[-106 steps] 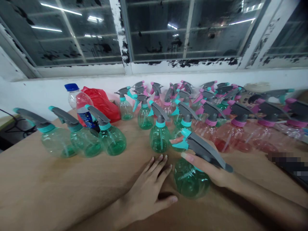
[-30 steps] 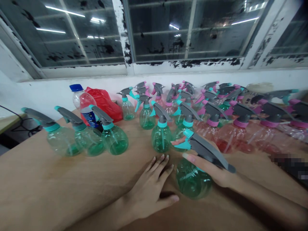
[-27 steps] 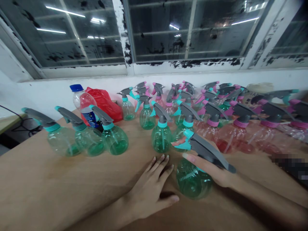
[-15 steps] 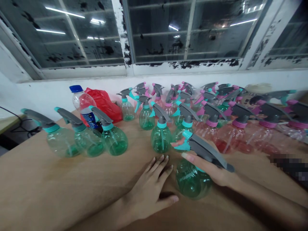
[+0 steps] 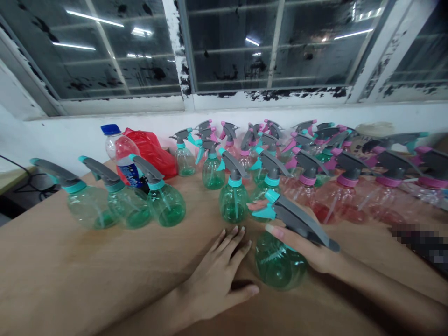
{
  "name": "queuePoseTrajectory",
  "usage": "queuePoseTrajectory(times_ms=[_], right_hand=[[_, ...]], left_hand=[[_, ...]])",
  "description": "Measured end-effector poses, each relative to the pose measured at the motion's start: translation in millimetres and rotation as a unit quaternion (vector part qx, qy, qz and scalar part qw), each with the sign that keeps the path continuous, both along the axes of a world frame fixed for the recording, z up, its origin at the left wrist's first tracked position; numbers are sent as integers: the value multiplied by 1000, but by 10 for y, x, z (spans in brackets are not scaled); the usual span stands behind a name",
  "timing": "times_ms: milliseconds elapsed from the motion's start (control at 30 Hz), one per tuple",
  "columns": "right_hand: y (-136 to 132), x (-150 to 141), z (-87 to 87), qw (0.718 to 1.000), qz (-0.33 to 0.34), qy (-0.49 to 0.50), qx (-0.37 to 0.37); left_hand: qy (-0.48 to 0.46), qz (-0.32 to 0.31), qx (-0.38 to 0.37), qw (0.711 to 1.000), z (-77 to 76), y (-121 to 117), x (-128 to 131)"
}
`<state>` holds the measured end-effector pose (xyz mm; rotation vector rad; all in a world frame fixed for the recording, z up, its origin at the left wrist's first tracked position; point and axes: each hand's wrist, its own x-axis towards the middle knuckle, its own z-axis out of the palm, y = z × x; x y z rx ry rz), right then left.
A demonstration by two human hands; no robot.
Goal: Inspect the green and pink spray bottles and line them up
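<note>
My right hand [image 5: 308, 249] is closed round the neck of a green spray bottle [image 5: 278, 266], under its grey and turquoise trigger head. The thumb shows in front; most of the other fingers are hidden behind the neck. This bottle stands at the near middle of the wooden table [image 5: 115, 275]. Flat on the tabletop lies my left hand [image 5: 219, 275], fingers spread, just left of the held bottle and holding nothing. Beyond its fingertips stands another green spray bottle [image 5: 234, 205] with a little green liquid in it.
Three green spray bottles [image 5: 168, 207] stand in a row at left. Behind them are a blue-capped plastic bottle [image 5: 115, 144] and a red plastic bag [image 5: 154, 149]. Several pink spray bottles [image 5: 339, 198] crowd the right and back. A pixelated dark object [image 5: 420, 245] lies at right.
Almost nothing differs. The right hand and its spray bottle appear shifted very slightly left; the left hand stays flat in the same spot.
</note>
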<state>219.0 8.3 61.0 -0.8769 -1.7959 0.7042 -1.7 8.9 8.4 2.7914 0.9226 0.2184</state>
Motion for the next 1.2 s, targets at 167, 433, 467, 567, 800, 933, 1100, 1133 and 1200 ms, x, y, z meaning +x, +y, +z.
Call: queuePoseTrajectory(times_ms=[167,433,467,567,800,933,1100,1133,1200], right_hand=[[-12,8,-4,1000,12,7,17],[3,-48,-76,998,-42,5,47],[4,-85,-73,997,-52,6,56],[6,-241,-48,994,-75,3,78],[59,-750,-7,988,-112,33,97],[82,-1041,24,989,-109,42,89],[104,-1334,38,988,-121,39,83],[112,-1376,35,988,-124,34,85],[128,-1435,19,988,-126,20,92]], left_hand=[[9,0,-4,1000,-11,1,-3],[-126,44,-62,989,50,-91,20],[-147,51,-65,986,60,-106,24],[-201,67,-51,976,93,-143,16],[-248,112,-15,962,188,-211,-201],[-250,159,0,955,196,-236,-399],[-225,211,48,950,181,-227,-611],[-216,217,64,950,182,-222,-643],[-201,222,92,950,194,-208,-694]])
